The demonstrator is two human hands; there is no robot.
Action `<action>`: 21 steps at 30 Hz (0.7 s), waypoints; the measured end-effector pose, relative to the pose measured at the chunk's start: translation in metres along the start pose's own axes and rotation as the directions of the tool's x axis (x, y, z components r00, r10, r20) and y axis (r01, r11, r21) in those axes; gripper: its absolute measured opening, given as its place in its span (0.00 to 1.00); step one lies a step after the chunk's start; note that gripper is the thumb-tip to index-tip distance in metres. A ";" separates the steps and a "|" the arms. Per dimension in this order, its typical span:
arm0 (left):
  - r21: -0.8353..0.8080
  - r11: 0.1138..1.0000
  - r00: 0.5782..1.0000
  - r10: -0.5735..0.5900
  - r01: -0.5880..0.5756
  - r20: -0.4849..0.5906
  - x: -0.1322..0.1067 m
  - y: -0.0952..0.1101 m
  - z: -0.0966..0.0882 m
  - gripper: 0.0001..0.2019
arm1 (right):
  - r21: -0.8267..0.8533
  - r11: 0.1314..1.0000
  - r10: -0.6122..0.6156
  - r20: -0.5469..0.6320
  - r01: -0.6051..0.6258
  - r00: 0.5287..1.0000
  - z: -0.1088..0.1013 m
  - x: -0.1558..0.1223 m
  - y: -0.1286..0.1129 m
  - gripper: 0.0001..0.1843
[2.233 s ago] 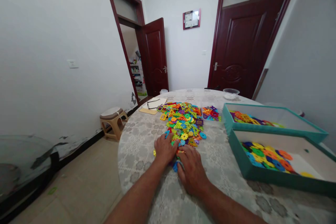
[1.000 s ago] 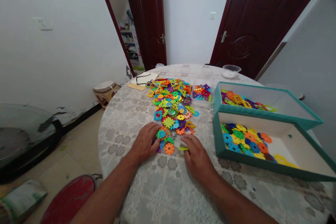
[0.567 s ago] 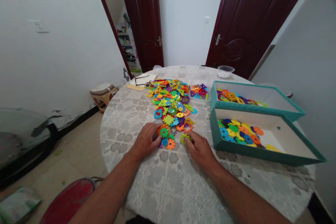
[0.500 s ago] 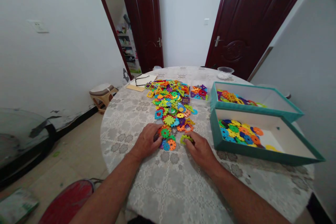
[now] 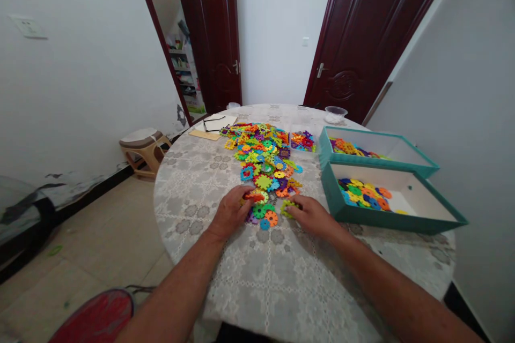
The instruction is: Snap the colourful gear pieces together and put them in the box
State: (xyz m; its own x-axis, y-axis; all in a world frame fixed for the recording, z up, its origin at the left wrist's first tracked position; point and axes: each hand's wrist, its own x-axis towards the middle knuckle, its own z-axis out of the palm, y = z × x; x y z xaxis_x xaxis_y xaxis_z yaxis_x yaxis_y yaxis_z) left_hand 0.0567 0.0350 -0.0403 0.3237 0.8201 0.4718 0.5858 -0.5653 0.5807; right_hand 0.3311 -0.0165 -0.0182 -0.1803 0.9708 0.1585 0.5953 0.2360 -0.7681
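My right hand [image 5: 310,215] pinches a yellow-green toothed plastic piece [image 5: 287,208] just right of the pile's near end. At the left side of that end, my left hand [image 5: 232,209] has its thumb and fingers closed on an orange-red plastic piece [image 5: 255,196]. Between the hands lie a green snowflake disc [image 5: 259,210], an orange snowflake disc [image 5: 271,218] and a small blue disc [image 5: 264,224]. Beyond them a long pile of interlocking plastic pieces [image 5: 261,150] stretches away, with a yellow-green gear-shaped piece [image 5: 263,181] on top.
Two teal boxes stand on the right; the nearer box [image 5: 386,223] holds round discs, the farther box [image 5: 418,144] mixed pieces. A clear tub [image 5: 303,151] of small pieces sits beside the pile. Glasses [image 5: 213,124] rest on paper at the far left; a plastic bowl [image 5: 335,112] stands at the back.
The left hand has shifted up onto the orange-red piece, baring more of the discs below. The right hand still holds the yellow-green piece. The camera view has turned slightly right.
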 end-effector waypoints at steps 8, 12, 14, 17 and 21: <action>-0.016 0.970 0.950 -0.239 0.241 -0.202 0.006 -0.015 -0.008 0.14 | 0.198 0.976 0.091 -0.021 -0.085 0.996 0.018 0.025 -0.016 0.13; 0.013 0.975 0.952 -0.216 0.224 -0.218 0.006 -0.025 -0.008 0.13 | 0.096 0.995 0.027 -0.120 -0.016 0.992 0.031 0.015 -0.007 0.13; 0.033 0.979 0.959 -0.192 0.203 -0.207 0.006 -0.026 -0.007 0.13 | 0.080 0.997 0.011 -0.113 -0.002 0.994 0.030 0.010 -0.002 0.14; 0.061 0.975 0.961 -0.198 0.214 -0.195 0.005 -0.025 -0.007 0.12 | 0.081 0.996 0.039 -0.102 -0.031 0.994 0.026 0.008 0.002 0.16; 0.035 0.966 0.953 -0.245 0.255 -0.178 0.006 -0.022 -0.009 0.13 | 0.032 0.999 -0.007 -0.052 0.009 0.999 0.026 0.008 -0.003 0.15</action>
State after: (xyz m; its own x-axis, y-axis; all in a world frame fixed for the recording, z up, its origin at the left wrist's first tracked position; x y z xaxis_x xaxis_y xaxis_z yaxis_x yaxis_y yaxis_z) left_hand 0.0394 0.0513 -0.0447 0.0332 0.9044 0.4254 0.6746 -0.3344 0.6581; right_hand 0.3074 -0.0110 -0.0312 -0.1437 0.9701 0.1958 0.5685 0.2429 -0.7860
